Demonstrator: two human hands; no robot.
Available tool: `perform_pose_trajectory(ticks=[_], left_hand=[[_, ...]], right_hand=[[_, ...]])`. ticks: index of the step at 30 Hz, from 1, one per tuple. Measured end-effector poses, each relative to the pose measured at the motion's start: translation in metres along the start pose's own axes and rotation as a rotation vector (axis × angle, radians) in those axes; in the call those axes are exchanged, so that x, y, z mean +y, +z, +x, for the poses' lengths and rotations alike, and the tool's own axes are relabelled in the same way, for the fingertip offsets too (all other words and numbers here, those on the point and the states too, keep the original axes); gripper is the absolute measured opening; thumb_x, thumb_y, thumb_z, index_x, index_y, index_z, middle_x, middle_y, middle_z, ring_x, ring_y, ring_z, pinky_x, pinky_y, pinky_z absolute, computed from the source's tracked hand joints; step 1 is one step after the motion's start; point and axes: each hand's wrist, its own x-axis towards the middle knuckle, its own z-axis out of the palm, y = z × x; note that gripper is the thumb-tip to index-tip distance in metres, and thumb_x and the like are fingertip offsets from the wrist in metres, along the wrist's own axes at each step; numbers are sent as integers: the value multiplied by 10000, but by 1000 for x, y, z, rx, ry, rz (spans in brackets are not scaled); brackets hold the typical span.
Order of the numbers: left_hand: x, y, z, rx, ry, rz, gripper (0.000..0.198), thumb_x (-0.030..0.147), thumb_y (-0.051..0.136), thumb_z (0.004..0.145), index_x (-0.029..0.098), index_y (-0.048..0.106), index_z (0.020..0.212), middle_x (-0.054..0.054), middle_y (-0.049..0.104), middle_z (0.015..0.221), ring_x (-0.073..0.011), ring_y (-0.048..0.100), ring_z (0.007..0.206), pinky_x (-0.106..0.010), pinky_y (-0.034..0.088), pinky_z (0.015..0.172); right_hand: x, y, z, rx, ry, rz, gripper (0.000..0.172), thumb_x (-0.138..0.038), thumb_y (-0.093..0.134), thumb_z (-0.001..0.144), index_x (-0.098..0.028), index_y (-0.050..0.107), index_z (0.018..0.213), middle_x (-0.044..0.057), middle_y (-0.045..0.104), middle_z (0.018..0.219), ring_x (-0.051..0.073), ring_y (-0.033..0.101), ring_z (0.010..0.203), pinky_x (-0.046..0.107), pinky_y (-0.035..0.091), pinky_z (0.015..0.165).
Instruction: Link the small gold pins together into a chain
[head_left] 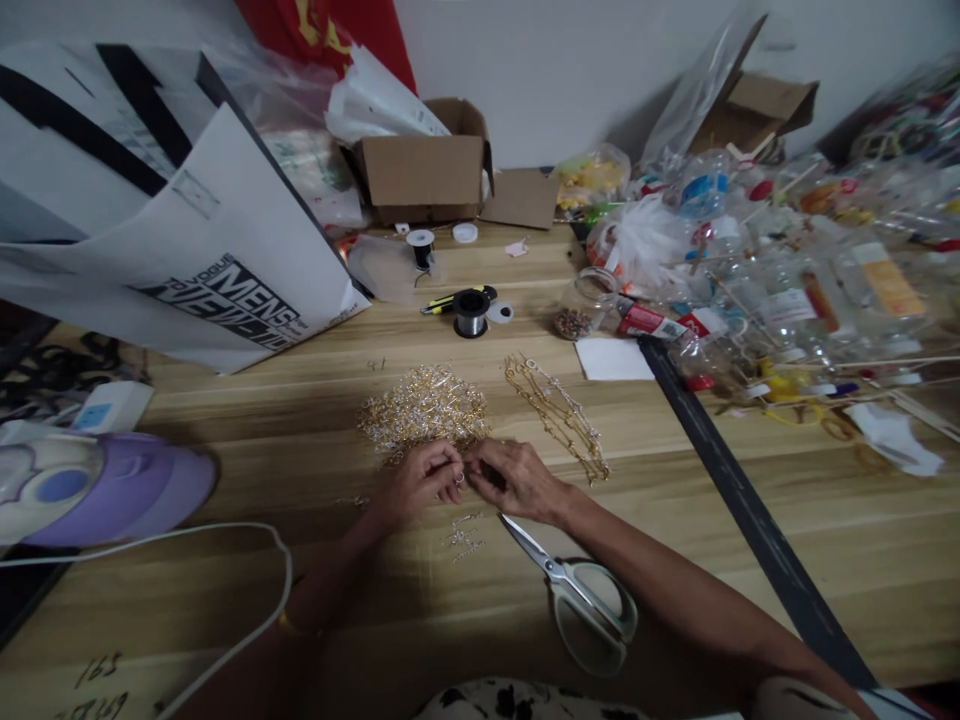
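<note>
Close together at the near edge of a pile of gold and silver chain pieces [427, 405], my two hands meet with pinched fingers. My left hand [431, 475] is closed, and a small pale ring shape shows by its fingertips; what it grips is too small to name. Facing it, my right hand [517, 475] is also closed, its fingertips hiding whatever is between them. Short silver chain bits [465, 538] lie just below the hands. Scissors [570, 585] with pale handles rest under my right forearm, blades partly apart. Longer gold and silver chains [555, 415] are stretched out beyond my right hand.
Beyond the pile are a wire spool [471, 315], a yellow-black utility knife [442, 302] and a glass jar [589, 300] of beads. A white paper bag [202, 270] stands left, above a purple device [157, 485]. Plastic bottles [787, 290] crowd the right. A white cable [281, 560] curves near my left arm.
</note>
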Motion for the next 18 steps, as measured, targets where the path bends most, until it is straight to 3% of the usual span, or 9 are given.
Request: perform_pose_trajectory(ticks=[11, 18], left_hand=[[5, 1, 0, -43, 16, 17, 314, 418, 643, 728, 120, 545, 709, 18, 554, 595, -67, 511, 479, -184, 424, 468], [3, 1, -1, -55, 38, 65, 268, 380, 632, 739, 129, 544, 702, 31, 522, 569, -71, 484, 485, -189, 412, 479]], right_hand=[[4, -3, 2, 3, 1, 84, 117, -191, 433, 923, -172, 543, 887, 55, 605, 816, 149, 563, 745, 251, 444, 683], [3, -3, 2, 17, 33, 102, 101, -202, 449, 916, -172, 544, 896, 35, 601, 769, 136, 549, 688, 235, 422, 648]])
